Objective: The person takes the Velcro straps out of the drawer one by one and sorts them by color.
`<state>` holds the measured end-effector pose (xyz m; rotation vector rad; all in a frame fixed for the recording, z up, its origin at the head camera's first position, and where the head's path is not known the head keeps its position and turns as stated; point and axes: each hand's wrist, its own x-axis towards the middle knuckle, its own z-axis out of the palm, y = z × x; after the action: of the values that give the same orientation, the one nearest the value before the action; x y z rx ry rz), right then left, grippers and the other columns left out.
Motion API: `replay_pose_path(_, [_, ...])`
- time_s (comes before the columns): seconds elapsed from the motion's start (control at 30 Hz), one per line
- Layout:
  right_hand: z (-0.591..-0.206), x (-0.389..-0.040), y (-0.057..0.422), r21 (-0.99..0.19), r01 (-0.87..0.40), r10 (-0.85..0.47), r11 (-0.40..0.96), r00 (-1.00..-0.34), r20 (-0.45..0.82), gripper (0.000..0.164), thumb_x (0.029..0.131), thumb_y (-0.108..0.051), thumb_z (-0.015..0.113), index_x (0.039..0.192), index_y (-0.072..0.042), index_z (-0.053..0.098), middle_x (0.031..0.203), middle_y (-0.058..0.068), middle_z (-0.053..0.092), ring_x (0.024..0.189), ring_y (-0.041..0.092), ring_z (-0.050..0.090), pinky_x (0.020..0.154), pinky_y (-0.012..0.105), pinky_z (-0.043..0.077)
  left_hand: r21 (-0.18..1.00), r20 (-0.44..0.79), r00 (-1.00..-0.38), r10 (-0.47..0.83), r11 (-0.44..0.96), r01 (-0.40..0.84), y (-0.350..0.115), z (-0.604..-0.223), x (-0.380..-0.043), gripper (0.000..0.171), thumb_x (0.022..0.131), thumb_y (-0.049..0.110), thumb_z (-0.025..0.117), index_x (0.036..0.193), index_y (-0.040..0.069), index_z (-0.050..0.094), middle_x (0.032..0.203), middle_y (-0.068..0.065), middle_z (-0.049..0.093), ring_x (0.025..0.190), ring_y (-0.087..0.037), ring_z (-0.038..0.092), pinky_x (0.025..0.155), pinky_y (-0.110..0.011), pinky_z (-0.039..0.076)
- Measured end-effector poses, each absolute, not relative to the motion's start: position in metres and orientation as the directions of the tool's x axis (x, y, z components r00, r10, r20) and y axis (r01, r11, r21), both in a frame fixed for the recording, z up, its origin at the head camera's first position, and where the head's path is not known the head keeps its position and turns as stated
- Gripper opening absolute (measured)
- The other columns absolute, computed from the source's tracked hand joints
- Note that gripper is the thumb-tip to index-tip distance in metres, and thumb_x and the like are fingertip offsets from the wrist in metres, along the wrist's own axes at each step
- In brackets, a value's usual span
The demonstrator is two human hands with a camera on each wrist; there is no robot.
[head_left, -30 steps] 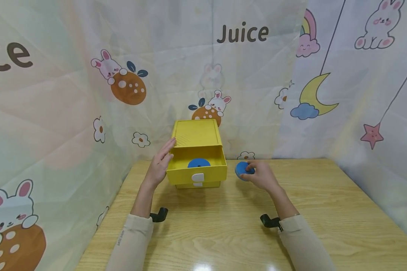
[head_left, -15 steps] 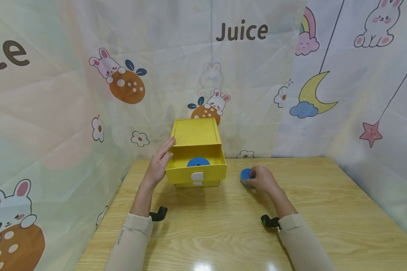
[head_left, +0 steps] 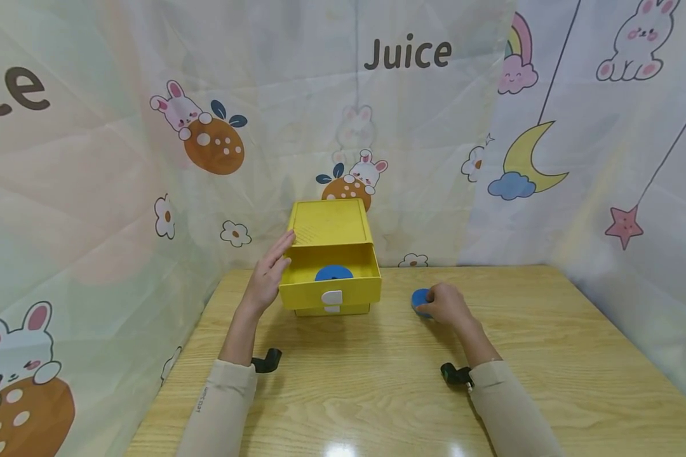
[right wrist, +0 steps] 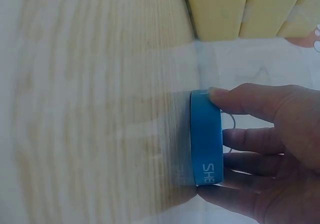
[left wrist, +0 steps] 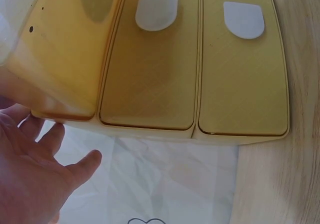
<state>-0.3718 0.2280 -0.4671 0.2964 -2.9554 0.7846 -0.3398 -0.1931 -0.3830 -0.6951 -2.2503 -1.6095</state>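
In the head view a yellow drawer box (head_left: 330, 222) stands at the back of the table, its top drawer (head_left: 303, 295) pulled out. Partly hidden by the drawer front, a blue disc (head_left: 334, 273) with a dark spot at its middle lies inside. My left hand (head_left: 263, 282) rests against the box's left side, fingers extended. To the right of the box, my right hand (head_left: 447, 304) pinches a second thick round blue disc (head_left: 418, 301) by its edge. In the right wrist view white letters "SHE" mark this blue disc's rim (right wrist: 206, 134), and it sits on the table.
Two lower drawers with white pull tabs (left wrist: 157, 13) are closed. A printed cloth (head_left: 423, 158) hangs behind and beside the wooden table (head_left: 371, 381). Black camera mounts (head_left: 269, 360) stick out from both wrists.
My right hand has moved the blue disc down and rightward, away from the drawer and onto the table. My left hand and the open drawer have stayed in place.
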Motion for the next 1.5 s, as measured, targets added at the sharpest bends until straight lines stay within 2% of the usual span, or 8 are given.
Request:
replay_pose_path(0.3, [-0.463, -0.370, 0.227, -0.453, -0.210, -0.183, 0.866, -0.978, 0.104, 0.032, 0.090, -0.030, 0.082, 0.091, -0.001, 0.069, 0.087, 0.012, 0.070, 0.072, 0.023, 0.061, 0.064, 0.036, 0.050, 0.799, 0.498, -0.841, 0.213, 0.265, 0.540, -0.194, -0.382, -0.339, 0.049, 0.111, 0.009, 0.040, 0.161, 0.012, 0.039, 0.172, 0.000, 0.027, 0.161, -0.015, 0.018, 0.131, -0.050, 0.017])
replay_pose_path(0.5, [-0.452, -0.367, 0.224, -0.489, -0.221, -0.168, 0.844, -0.974, 0.151, 0.043, 0.096, -0.035, 0.075, 0.115, 0.003, 0.067, 0.098, 0.015, 0.072, 0.074, 0.021, 0.061, 0.065, 0.038, 0.052, 0.799, 0.497, -0.841, 0.213, 0.265, 0.539, -0.193, -0.383, -0.339, 0.049, 0.111, 0.009, 0.040, 0.161, 0.012, 0.039, 0.172, -0.001, 0.028, 0.161, -0.015, 0.019, 0.131, -0.051, 0.017])
replay_pose_path(0.6, [-0.440, -0.362, 0.218, -0.525, -0.245, -0.151, 0.815, -0.965, 0.215, 0.048, 0.099, -0.039, 0.071, 0.125, 0.000, 0.066, 0.097, 0.018, 0.071, 0.070, 0.026, 0.059, 0.064, 0.042, 0.052, 0.800, 0.496, -0.842, 0.214, 0.266, 0.539, -0.194, -0.383, -0.340, 0.050, 0.111, 0.009, 0.040, 0.161, 0.013, 0.039, 0.173, -0.001, 0.027, 0.161, -0.016, 0.018, 0.131, -0.051, 0.016])
replay_pose_path(0.67, [-0.430, -0.357, 0.211, -0.540, -0.281, -0.148, 0.793, -0.949, 0.277, 0.047, 0.100, -0.041, 0.069, 0.129, -0.004, 0.066, 0.108, 0.018, 0.073, 0.078, 0.030, 0.065, 0.071, 0.047, 0.055, 0.799, 0.496, -0.842, 0.214, 0.267, 0.538, -0.194, -0.383, -0.340, 0.050, 0.111, 0.010, 0.040, 0.161, 0.013, 0.039, 0.173, -0.001, 0.027, 0.161, -0.016, 0.018, 0.131, -0.051, 0.016])
replay_pose_path(0.83, [-0.401, -0.338, 0.194, -0.578, -0.392, -0.165, 0.716, -0.899, 0.406, 0.046, 0.100, -0.042, 0.070, 0.134, -0.010, 0.065, 0.133, 0.016, 0.069, 0.116, 0.039, 0.067, 0.093, 0.057, 0.056, 0.801, 0.495, -0.842, 0.213, 0.263, 0.537, -0.193, -0.382, -0.339, 0.049, 0.111, 0.010, 0.040, 0.161, 0.013, 0.039, 0.172, -0.001, 0.027, 0.161, -0.015, 0.018, 0.131, -0.050, 0.016])
replay_pose_path(1.07, [-0.374, -0.316, 0.178, -0.538, -0.548, -0.212, 0.641, -0.800, 0.562, 0.042, 0.098, -0.033, 0.074, 0.131, -0.008, 0.067, 0.130, 0.012, 0.071, 0.114, 0.031, 0.067, 0.083, 0.051, 0.060, 0.799, 0.498, -0.839, 0.217, 0.262, 0.542, -0.192, -0.383, -0.339, 0.049, 0.112, 0.009, 0.039, 0.161, 0.011, 0.039, 0.173, -0.003, 0.027, 0.161, -0.015, 0.018, 0.131, -0.050, 0.016])
replay_pose_path(1.27, [-0.363, -0.304, 0.165, -0.406, -0.692, -0.295, 0.597, -0.659, 0.691, 0.038, 0.093, -0.019, 0.080, 0.125, -0.001, 0.070, 0.129, 0.018, 0.071, 0.120, 0.035, 0.067, 0.095, 0.053, 0.059, 0.797, 0.499, -0.838, 0.218, 0.265, 0.544, -0.193, -0.382, -0.340, 0.050, 0.111, 0.009, 0.040, 0.161, 0.011, 0.038, 0.173, -0.003, 0.027, 0.161, -0.015, 0.018, 0.131, -0.051, 0.015])
replay_pose_path(1.5, [-0.361, -0.298, 0.152, -0.347, -0.744, -0.346, 0.571, -0.602, 0.720, 0.029, 0.095, -0.016, 0.077, 0.121, -0.004, 0.072, 0.131, 0.014, 0.071, 0.124, 0.033, 0.066, 0.103, 0.053, 0.055, 0.797, 0.501, -0.838, 0.218, 0.261, 0.545, -0.193, -0.382, -0.340, 0.050, 0.111, 0.007, 0.039, 0.161, 0.010, 0.038, 0.173, -0.003, 0.026, 0.161, -0.015, 0.017, 0.131, -0.051, 0.015])
